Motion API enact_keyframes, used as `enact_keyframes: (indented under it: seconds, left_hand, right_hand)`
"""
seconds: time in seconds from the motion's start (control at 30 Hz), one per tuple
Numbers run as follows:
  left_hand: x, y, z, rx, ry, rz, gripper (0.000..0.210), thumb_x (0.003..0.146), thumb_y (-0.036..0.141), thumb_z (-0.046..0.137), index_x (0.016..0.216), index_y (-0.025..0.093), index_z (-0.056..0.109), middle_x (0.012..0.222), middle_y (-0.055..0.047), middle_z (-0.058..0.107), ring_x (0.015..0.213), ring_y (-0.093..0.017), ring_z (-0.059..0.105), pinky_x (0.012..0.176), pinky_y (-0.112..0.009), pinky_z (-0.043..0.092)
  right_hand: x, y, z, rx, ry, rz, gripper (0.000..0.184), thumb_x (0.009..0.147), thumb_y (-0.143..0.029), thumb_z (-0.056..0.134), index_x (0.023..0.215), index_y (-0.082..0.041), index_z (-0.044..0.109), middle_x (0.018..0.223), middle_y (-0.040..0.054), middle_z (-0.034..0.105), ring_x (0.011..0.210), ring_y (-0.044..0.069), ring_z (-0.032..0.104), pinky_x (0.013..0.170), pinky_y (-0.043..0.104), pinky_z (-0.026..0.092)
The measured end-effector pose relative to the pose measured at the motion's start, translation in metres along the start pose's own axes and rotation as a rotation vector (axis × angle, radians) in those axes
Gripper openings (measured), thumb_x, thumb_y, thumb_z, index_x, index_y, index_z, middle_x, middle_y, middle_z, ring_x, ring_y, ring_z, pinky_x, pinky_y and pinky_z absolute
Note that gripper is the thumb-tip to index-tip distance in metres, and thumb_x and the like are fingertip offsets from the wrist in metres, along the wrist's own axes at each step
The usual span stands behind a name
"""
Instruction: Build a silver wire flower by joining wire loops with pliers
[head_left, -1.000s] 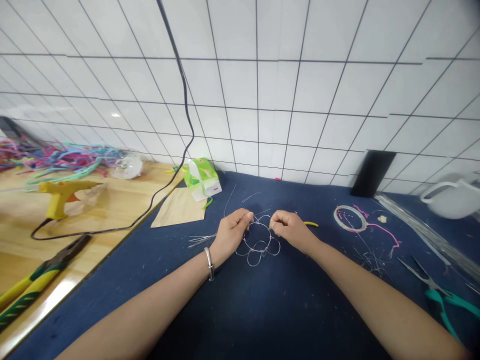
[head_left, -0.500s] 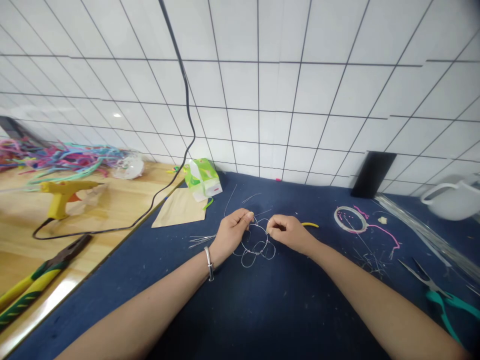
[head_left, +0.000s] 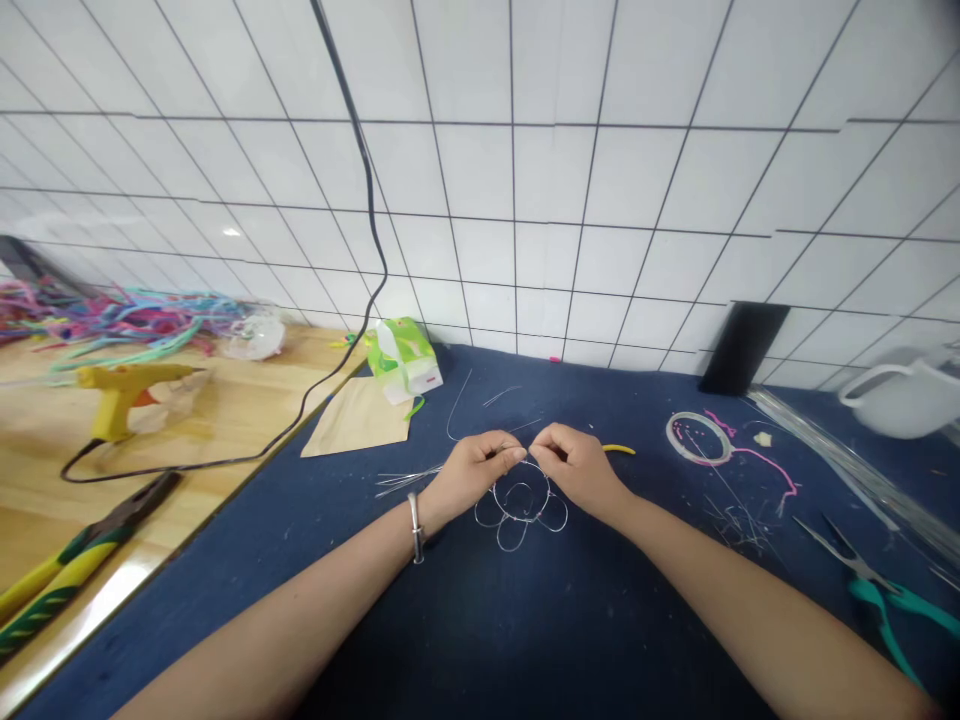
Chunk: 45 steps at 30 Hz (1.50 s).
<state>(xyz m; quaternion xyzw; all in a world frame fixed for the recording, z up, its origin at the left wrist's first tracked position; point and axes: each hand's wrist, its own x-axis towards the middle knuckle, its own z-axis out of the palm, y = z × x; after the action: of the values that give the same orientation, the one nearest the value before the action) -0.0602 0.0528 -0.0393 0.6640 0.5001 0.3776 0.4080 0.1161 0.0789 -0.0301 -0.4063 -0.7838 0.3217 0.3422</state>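
A flower-shaped wire frame (head_left: 523, 519), a thin silver ring with several small loops round it, hangs below my fingertips over the dark blue mat. My left hand (head_left: 480, 468) pinches its upper left side, thumb pressed on the forefinger. On the upper right, my right hand (head_left: 577, 465) pinches the wire close beside the left fingertips. My fingers cover the top of the ring, so the joint there is hidden. Several loose straight wires (head_left: 405, 482) lie left of my left hand, and a yellow curved piece (head_left: 619, 449) shows just behind my right hand.
On the right lie a white ring dish (head_left: 673, 440) with pink bits, teal-handled pliers (head_left: 874, 580), wire scraps and a white mug (head_left: 896, 400). Leftward are a tissue pack (head_left: 409, 360), beige cloth (head_left: 356, 415), yellow glue gun (head_left: 124, 390), large pliers (head_left: 90, 550) and a black cable (head_left: 373, 200).
My hands have come closer together at the top of the ring. The wire frame has shifted slightly right and down, and its loops now spread out more clearly.
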Motion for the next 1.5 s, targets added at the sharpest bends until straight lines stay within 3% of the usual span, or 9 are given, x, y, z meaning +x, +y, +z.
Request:
enact_keyframes:
  seconds: [0.2, 0.4, 0.53, 0.8, 0.93, 1.07, 1.27, 1.5]
  left_hand:
    - [-0.001, 0.003, 0.002, 0.083, 0.003, 0.087, 0.025, 0.084, 0.033, 0.048, 0.071, 0.015, 0.058, 0.062, 0.003, 0.045, 0.058, -0.009, 0.04, 0.054, -0.02, 0.033]
    - [-0.001, 0.001, 0.004, 0.16, 0.004, 0.156, 0.023, 0.085, 0.029, 0.047, 0.069, 0.015, 0.056, 0.065, 0.002, 0.05, 0.063, -0.01, 0.046, 0.06, -0.021, 0.035]
    - [-0.001, 0.0, 0.004, 0.145, 0.017, 0.117, 0.024, 0.084, 0.031, 0.048, 0.07, 0.015, 0.057, 0.062, 0.003, 0.047, 0.06, -0.01, 0.043, 0.056, -0.021, 0.034]
    - [-0.002, -0.004, 0.003, -0.119, 0.071, -0.037, 0.029, 0.085, 0.041, 0.046, 0.073, 0.015, 0.053, 0.058, 0.004, 0.046, 0.052, -0.008, 0.041, 0.051, -0.02, 0.034]
    - [-0.002, -0.004, 0.001, -0.051, 0.16, -0.016, 0.028, 0.083, 0.04, 0.049, 0.073, 0.015, 0.056, 0.06, 0.003, 0.048, 0.054, -0.009, 0.042, 0.052, -0.02, 0.034]
    - [-0.001, -0.002, 0.0, -0.006, 0.106, 0.052, 0.024, 0.081, 0.037, 0.052, 0.077, 0.015, 0.061, 0.067, 0.001, 0.053, 0.061, -0.01, 0.046, 0.057, -0.021, 0.037]
    - [-0.001, -0.008, 0.004, -0.088, -0.005, -0.034, 0.025, 0.083, 0.039, 0.049, 0.082, 0.016, 0.059, 0.068, 0.0, 0.057, 0.055, -0.009, 0.048, 0.053, -0.02, 0.038]
    - [-0.002, -0.008, 0.007, 0.022, 0.022, 0.003, 0.024, 0.084, 0.035, 0.047, 0.079, 0.016, 0.06, 0.064, 0.001, 0.057, 0.051, -0.009, 0.048, 0.05, -0.02, 0.038]
  right_hand:
    - [-0.005, -0.002, 0.005, -0.038, 0.094, -0.068, 0.013, 0.081, -0.02, 0.048, 0.069, -0.018, 0.053, 0.062, -0.0033, 0.052, 0.059, 0.009, 0.047, 0.059, 0.021, 0.035]
    - [-0.004, -0.001, 0.005, -0.001, 0.052, -0.012, 0.014, 0.08, -0.021, 0.05, 0.067, -0.018, 0.052, 0.06, -0.0035, 0.051, 0.057, 0.009, 0.046, 0.056, 0.021, 0.035]
    - [-0.002, 0.0, 0.002, 0.044, 0.027, 0.036, 0.015, 0.08, -0.023, 0.05, 0.066, -0.018, 0.052, 0.061, -0.0032, 0.051, 0.057, 0.009, 0.045, 0.055, 0.021, 0.035]
    - [0.0, 0.005, -0.003, 0.075, 0.09, 0.047, 0.014, 0.081, -0.026, 0.049, 0.069, -0.019, 0.051, 0.06, -0.0039, 0.048, 0.057, 0.009, 0.044, 0.057, 0.022, 0.036]
    - [0.0, 0.004, -0.004, 0.077, 0.003, 0.047, 0.015, 0.081, -0.028, 0.049, 0.07, -0.019, 0.053, 0.063, -0.0033, 0.051, 0.06, 0.01, 0.046, 0.058, 0.022, 0.036]
    - [-0.003, 0.001, -0.002, 0.077, -0.092, 0.008, 0.016, 0.081, -0.03, 0.049, 0.074, -0.019, 0.058, 0.066, -0.0025, 0.054, 0.061, 0.01, 0.047, 0.058, 0.022, 0.035]
    - [-0.004, 0.001, -0.002, 0.072, 0.042, 0.009, 0.018, 0.083, -0.028, 0.046, 0.072, -0.018, 0.056, 0.064, -0.0028, 0.051, 0.061, 0.01, 0.046, 0.059, 0.022, 0.036]
    - [-0.007, -0.001, 0.001, 0.127, 0.099, 0.044, 0.019, 0.083, -0.029, 0.045, 0.072, -0.018, 0.055, 0.063, -0.003, 0.051, 0.059, 0.01, 0.046, 0.058, 0.022, 0.036]
